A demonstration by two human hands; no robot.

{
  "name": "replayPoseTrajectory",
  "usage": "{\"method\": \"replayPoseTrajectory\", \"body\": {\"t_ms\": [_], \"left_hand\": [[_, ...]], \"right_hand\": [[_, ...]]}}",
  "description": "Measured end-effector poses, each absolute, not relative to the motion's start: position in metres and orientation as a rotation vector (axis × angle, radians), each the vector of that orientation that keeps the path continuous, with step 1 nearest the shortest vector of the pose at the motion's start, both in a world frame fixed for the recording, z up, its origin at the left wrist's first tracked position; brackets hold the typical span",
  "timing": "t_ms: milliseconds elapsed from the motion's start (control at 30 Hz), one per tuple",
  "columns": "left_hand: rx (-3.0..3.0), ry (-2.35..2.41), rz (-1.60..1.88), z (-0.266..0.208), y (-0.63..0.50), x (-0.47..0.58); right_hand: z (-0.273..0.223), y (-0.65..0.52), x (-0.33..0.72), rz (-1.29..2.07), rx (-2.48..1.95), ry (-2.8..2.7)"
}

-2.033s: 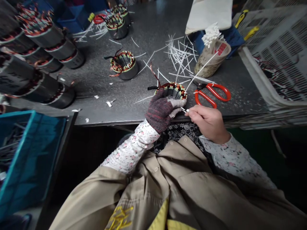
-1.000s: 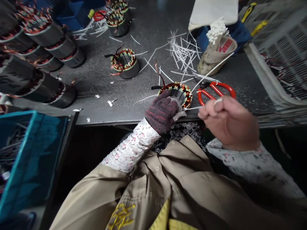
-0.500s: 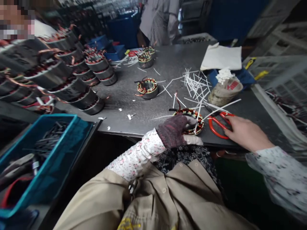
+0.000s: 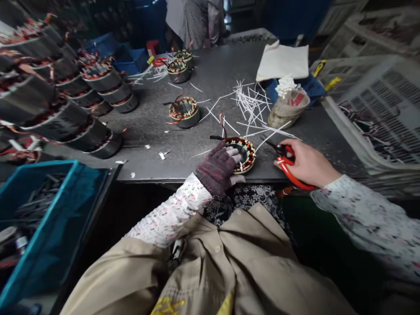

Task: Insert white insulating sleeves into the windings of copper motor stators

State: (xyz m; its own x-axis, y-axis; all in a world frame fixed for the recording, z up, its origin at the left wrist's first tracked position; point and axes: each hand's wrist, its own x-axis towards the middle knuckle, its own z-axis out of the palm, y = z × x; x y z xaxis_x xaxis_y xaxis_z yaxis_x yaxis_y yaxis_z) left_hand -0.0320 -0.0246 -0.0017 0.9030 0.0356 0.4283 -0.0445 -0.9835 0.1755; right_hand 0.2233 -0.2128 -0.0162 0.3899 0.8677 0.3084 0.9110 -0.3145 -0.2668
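Observation:
My left hand point(image 4: 219, 168), in a dark maroon fingerless glove, grips the left side of a wound motor stator point(image 4: 250, 154) near the table's front edge. Its fingers reach over the rim and the thumb lies at the near side. A white tie point(image 4: 273, 134) sticks out from the stator's right side, and a brown wire lead stands up at its back. Just to the right, my bare right hand point(image 4: 311, 162) holds red-handled scissors point(image 4: 292, 176). Their dark blades point left toward the white tie, apart from the stator.
Loose white ties point(image 4: 251, 103) lie behind the stator, beside a bag of more ties point(image 4: 285, 111). Another stator point(image 4: 184, 113) sits farther back. Tall stator stacks point(image 4: 108, 87) stand left, above a teal bin point(image 4: 70, 210). A white crate point(image 4: 387, 105) is at right. A person point(image 4: 197, 22) stands across the table.
My right hand has raised the scissors from the tabletop and brought the blades round to point at the stator. My left hand stays on the stator. The whole view has shifted.

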Motion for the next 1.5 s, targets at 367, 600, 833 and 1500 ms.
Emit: {"method": "replayPoseTrajectory", "body": {"t_ms": [367,600,833,1500], "left_hand": [[2.658,-0.091,0.915,-0.007,-0.022,-0.029],[2.674,-0.032,0.812,-0.007,-0.020,-0.030],[2.656,0.014,0.787,-0.012,-0.020,-0.029],[2.478,-0.042,0.507,0.049,-0.007,-0.063]], "right_hand": [[0.004,-0.189,0.200,-0.058,-2.407,-1.714],[0.008,-0.216,0.203,-0.081,-2.263,-1.890],[0.037,-0.214,0.189,-0.152,-2.272,-2.214],[-0.024,-0.206,0.233,-0.163,-2.358,-1.536]]}}
